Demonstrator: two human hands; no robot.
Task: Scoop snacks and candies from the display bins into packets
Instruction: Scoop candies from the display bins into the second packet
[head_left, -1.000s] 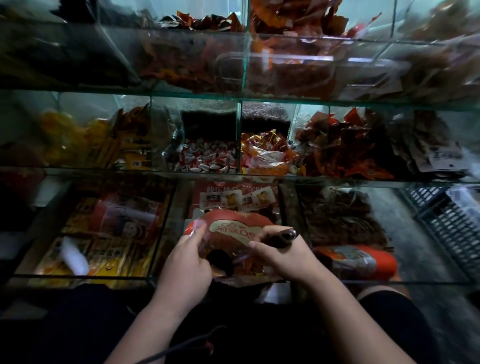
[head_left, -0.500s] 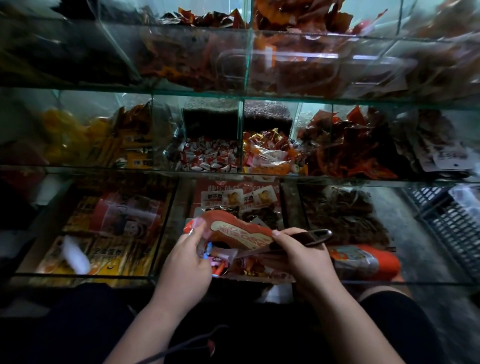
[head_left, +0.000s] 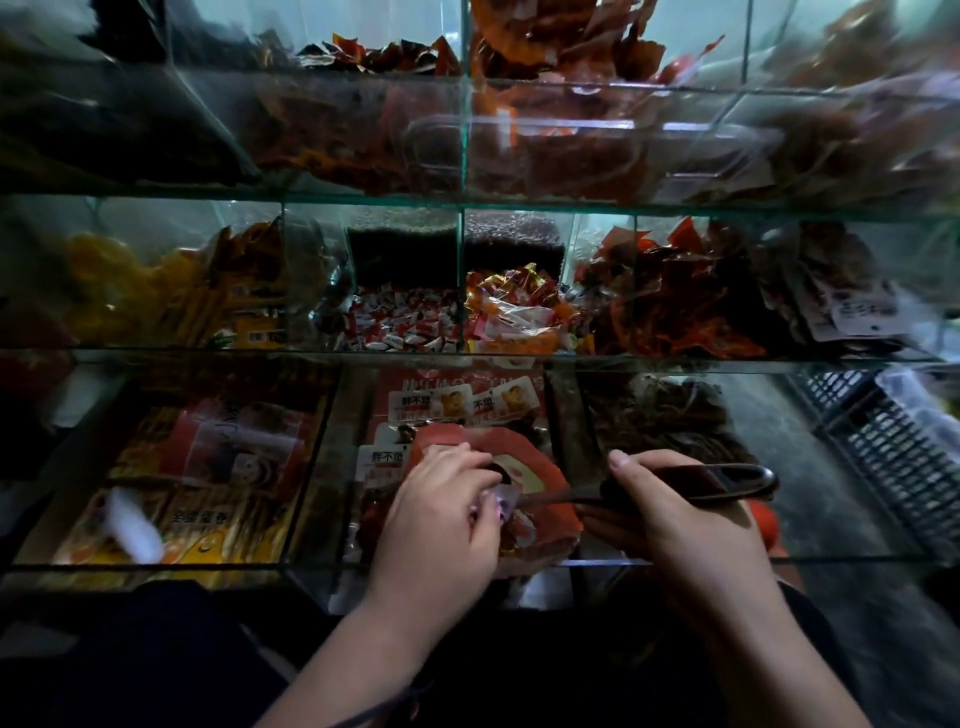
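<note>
Your left hand (head_left: 441, 514) pinches the open mouth of the red packet (head_left: 540, 467), fingers curled over its near edge. The packet is held above the near middle bin (head_left: 324, 467) of the glass display, over printed snack packs (head_left: 467, 402). Your right hand (head_left: 675, 519) grips the dark scoop (head_left: 717, 480), thumb on top of the handle. The scoop lies roughly level and points left, its tip at the packet's mouth. The packet's contents are too blurred to identify. On the shelf behind, red-and-white candies (head_left: 400, 325) lie just left of gold-wrapped candies (head_left: 514, 306). A black crate (head_left: 893, 452) sits at the right.
</note>
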